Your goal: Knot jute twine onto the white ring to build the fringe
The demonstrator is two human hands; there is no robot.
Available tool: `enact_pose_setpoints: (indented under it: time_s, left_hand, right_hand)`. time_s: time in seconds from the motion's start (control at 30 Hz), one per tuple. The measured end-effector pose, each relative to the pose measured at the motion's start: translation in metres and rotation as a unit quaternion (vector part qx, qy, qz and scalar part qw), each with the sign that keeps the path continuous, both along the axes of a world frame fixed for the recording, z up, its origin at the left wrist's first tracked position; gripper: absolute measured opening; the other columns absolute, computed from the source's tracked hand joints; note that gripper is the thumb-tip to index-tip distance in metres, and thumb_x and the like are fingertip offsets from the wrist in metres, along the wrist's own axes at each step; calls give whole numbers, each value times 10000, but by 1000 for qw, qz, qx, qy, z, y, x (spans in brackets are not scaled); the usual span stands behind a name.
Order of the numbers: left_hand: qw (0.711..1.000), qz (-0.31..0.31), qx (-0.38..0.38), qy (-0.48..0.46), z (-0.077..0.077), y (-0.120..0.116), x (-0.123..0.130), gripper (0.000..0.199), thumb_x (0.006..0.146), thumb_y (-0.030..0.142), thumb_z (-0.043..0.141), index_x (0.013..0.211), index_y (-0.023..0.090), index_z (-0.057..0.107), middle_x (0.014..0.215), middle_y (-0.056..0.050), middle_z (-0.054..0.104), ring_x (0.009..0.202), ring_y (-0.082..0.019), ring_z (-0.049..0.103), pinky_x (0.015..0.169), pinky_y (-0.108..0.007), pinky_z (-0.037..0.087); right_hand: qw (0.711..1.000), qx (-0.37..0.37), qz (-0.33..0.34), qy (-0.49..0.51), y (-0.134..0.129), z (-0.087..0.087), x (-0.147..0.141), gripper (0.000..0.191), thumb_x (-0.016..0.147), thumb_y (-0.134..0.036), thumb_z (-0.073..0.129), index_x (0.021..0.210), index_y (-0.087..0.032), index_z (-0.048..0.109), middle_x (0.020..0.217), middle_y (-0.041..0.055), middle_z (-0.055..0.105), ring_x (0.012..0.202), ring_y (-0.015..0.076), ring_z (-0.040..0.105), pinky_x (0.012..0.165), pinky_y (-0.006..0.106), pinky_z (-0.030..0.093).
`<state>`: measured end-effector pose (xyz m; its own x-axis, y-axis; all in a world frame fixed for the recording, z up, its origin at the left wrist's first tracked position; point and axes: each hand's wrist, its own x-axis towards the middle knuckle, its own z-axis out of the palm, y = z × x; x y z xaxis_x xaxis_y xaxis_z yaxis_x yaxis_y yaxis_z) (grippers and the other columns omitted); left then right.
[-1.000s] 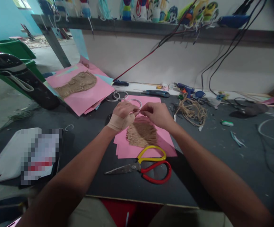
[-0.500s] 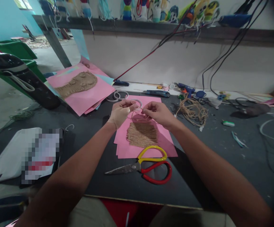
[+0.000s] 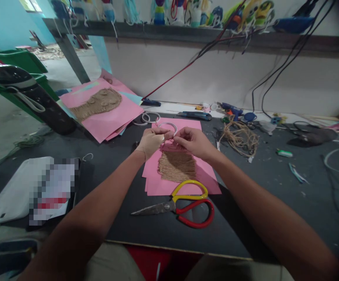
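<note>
My left hand (image 3: 153, 143) is closed, thumb and fingers pinching a pale ring (image 3: 169, 124) that stands up above them. My right hand (image 3: 193, 141) is closed in a pinch right against it, on what looks like a thin string; the fingers hide most of it. Both hands are above pink paper sheets (image 3: 209, 183). On the paper, just below the hands, lies a patch of brown twine rows (image 3: 177, 167). Scissors (image 3: 169, 206) with one yellow and one red handle lie in front, partly over the paper's lower edge.
More rings (image 3: 150, 117) lie behind my left hand. A utility knife (image 3: 195, 115), tangled twine (image 3: 241, 136) and a glue gun (image 3: 233, 110) are at the back. Left stand a black bottle (image 3: 40, 101) and pink sheets with a twine shape (image 3: 99, 103). A shelf (image 3: 187, 33) runs above.
My hands have come closer together, with the fingertips now almost meeting below the ring. The scissors, the twine patch and the paper lie as before; the view has shifted slightly.
</note>
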<state>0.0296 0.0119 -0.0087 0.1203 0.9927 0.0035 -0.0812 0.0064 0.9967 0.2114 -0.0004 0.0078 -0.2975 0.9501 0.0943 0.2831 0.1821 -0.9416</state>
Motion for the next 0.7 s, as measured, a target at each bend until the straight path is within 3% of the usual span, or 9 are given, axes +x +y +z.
enact_pose_setpoints:
  time_s: [0.3,0.5,0.7]
  left_hand:
    - [999,-34,-4,-6,-1,2,-1,233,618,295,866,759,124,795,644,-28,625,561,-83,460,512,-238,357]
    - [999,-42,-15,-29,5,-2,0,280,599,330,889,728,105,783,748,-66,682,662,-112,556,614,-259,457]
    - [999,-27,-20,-27,9,-4,1,296,569,346,906,721,125,780,708,-50,675,638,-109,540,595,-258,443]
  right_hand:
    - [1000,-2,-3,-1,-2,2,-1,182,836,-357,705,806,-214,597,763,45,712,639,149,631,566,278,492]
    - [1000,-5,2,10,-1,1,0,164,841,-336,703,854,-210,600,779,45,720,637,151,643,590,293,506]
    - [1000,4,8,23,-3,3,-1,142,847,-292,689,912,-193,611,767,38,730,632,141,654,586,275,518]
